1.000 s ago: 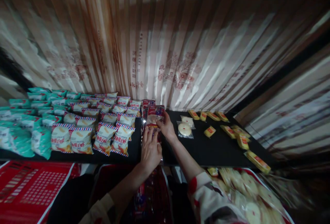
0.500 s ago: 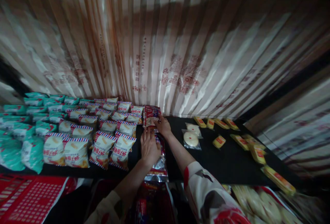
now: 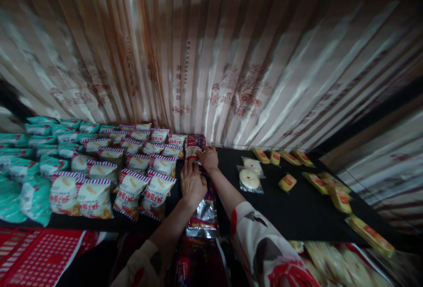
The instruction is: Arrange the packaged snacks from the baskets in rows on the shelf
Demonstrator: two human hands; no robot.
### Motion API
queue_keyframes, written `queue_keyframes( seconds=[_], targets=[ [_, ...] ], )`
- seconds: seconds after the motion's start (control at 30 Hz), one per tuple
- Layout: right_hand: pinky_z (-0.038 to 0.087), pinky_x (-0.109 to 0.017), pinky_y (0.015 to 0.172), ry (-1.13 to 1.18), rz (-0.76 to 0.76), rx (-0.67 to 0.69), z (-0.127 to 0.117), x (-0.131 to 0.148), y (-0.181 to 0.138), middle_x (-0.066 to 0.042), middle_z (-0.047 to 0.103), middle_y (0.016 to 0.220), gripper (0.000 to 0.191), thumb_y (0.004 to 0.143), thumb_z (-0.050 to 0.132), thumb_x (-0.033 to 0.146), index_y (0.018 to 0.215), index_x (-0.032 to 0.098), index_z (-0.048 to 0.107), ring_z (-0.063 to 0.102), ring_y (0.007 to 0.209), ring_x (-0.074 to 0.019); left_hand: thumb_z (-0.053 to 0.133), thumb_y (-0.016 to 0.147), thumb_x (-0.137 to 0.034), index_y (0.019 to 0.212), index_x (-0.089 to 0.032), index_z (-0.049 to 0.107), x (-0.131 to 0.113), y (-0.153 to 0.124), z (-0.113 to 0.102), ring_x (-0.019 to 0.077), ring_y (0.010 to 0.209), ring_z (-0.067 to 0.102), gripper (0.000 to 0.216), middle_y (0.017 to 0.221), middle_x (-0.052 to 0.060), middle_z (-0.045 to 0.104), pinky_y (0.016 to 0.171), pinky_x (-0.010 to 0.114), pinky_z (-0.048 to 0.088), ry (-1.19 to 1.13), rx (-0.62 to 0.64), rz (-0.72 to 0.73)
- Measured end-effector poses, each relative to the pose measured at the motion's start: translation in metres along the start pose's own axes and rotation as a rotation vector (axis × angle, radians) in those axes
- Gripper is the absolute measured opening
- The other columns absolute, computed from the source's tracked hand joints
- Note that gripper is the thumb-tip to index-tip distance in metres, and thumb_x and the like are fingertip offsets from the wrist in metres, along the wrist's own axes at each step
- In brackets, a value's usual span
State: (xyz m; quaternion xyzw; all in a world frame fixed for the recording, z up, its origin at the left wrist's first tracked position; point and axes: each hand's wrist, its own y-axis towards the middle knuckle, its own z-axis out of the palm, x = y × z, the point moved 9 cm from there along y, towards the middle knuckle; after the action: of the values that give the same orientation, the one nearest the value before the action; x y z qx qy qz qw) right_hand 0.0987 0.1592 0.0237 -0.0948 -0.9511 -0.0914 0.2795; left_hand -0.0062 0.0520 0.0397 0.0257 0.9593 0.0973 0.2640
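Observation:
A dark red snack packet [image 3: 194, 141] lies flat at the back of the black table, against the row of white snack bags. My right hand [image 3: 209, 160] has its bent fingers on the packet's right side, gripping near the edge. My left hand [image 3: 192, 185] lies palm down just in front, fingers stretched out and their tips at the packet's near end. Under and beside the left hand, a silver and red packet [image 3: 203, 216] reaches the table's front edge, partly hidden by the hands.
White bags with striped tops [image 3: 130, 194] and teal bags [image 3: 36, 196] stand in rows on the left. Round white cakes in clear wrap [image 3: 249, 178] and yellow packs [image 3: 287, 182] lie right. A red basket [image 3: 42, 251] is below, and a pleated curtain [image 3: 211, 57] hangs behind.
The view has shifted slightly. Both hands stay at the dark red packet; the right hand's fingers have moved a little on it, and more of its printed top shows.

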Motion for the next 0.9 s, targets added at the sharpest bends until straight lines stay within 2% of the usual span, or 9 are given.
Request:
queue_keyframes(
  seconds=[0.33, 0.57, 0.63, 0.73, 0.8, 0.9],
  targets=[
    [0.04, -0.04, 0.091, -0.042, 0.006, 0.003, -0.003, 0.008, 0.001, -0.014, 0.057, 0.116, 0.039, 0.078, 0.054, 0.037, 0.111, 0.02, 0.064, 0.049, 0.108, -0.0296, 0.049, 0.074, -0.014, 0.12, -0.005, 0.053, 0.001, 0.009, 0.003, 0.0301, 0.133, 0.032, 0.048, 0.138, 0.02, 0.043, 0.109, 0.044, 0.027, -0.016, -0.024, -0.014],
    [0.031, -0.039, 0.101, 0.011, -0.125, -0.069, -0.009, 0.014, -0.004, -0.012, 0.057, 0.119, 0.037, 0.081, 0.053, 0.033, 0.112, 0.017, 0.063, 0.044, 0.117, -0.0252, 0.049, 0.073, -0.011, 0.12, -0.005, 0.052, -0.005, 0.005, -0.005, 0.0313, 0.136, 0.026, 0.048, 0.14, 0.021, 0.04, 0.11, 0.049, 0.024, -0.035, -0.088, 0.032],
    [0.031, -0.041, 0.102, 0.058, -0.153, -0.126, -0.021, 0.015, -0.01, -0.012, 0.055, 0.124, 0.035, 0.082, 0.052, 0.032, 0.112, 0.016, 0.063, 0.042, 0.12, -0.0252, 0.047, 0.075, -0.01, 0.117, -0.007, 0.055, -0.012, -0.005, -0.012, 0.0302, 0.137, 0.023, 0.043, 0.141, 0.019, 0.038, 0.11, 0.05, 0.025, -0.066, -0.133, 0.084],
    [0.032, -0.042, 0.101, 0.128, -0.242, -0.242, -0.053, 0.023, -0.03, -0.013, 0.052, 0.127, 0.033, 0.084, 0.049, 0.029, 0.11, 0.015, 0.063, 0.043, 0.119, -0.0251, 0.042, 0.08, -0.009, 0.112, -0.011, 0.058, -0.021, -0.031, -0.023, 0.0264, 0.138, 0.022, 0.036, 0.142, 0.014, 0.039, 0.11, 0.048, 0.028, -0.15, -0.173, 0.154],
    [0.033, -0.041, 0.102, 0.186, -0.311, -0.309, -0.078, 0.029, -0.053, -0.013, 0.054, 0.125, 0.031, 0.085, 0.047, 0.028, 0.108, 0.016, 0.064, 0.044, 0.118, -0.0242, 0.04, 0.081, -0.009, 0.108, -0.014, 0.061, -0.025, -0.056, -0.028, 0.0233, 0.136, 0.027, 0.034, 0.138, 0.011, 0.044, 0.11, 0.045, 0.031, -0.224, -0.169, 0.196],
    [0.037, -0.039, 0.1, 0.324, -0.388, -0.309, -0.102, 0.036, -0.102, -0.01, 0.059, 0.117, 0.029, 0.086, 0.046, 0.029, 0.106, 0.017, 0.063, 0.05, 0.113, -0.0217, 0.037, 0.082, -0.008, 0.101, -0.016, 0.063, -0.028, -0.106, -0.033, 0.018, 0.128, 0.039, 0.033, 0.126, 0.009, 0.056, 0.108, 0.038, 0.036, -0.358, -0.117, 0.288]
  ],
)
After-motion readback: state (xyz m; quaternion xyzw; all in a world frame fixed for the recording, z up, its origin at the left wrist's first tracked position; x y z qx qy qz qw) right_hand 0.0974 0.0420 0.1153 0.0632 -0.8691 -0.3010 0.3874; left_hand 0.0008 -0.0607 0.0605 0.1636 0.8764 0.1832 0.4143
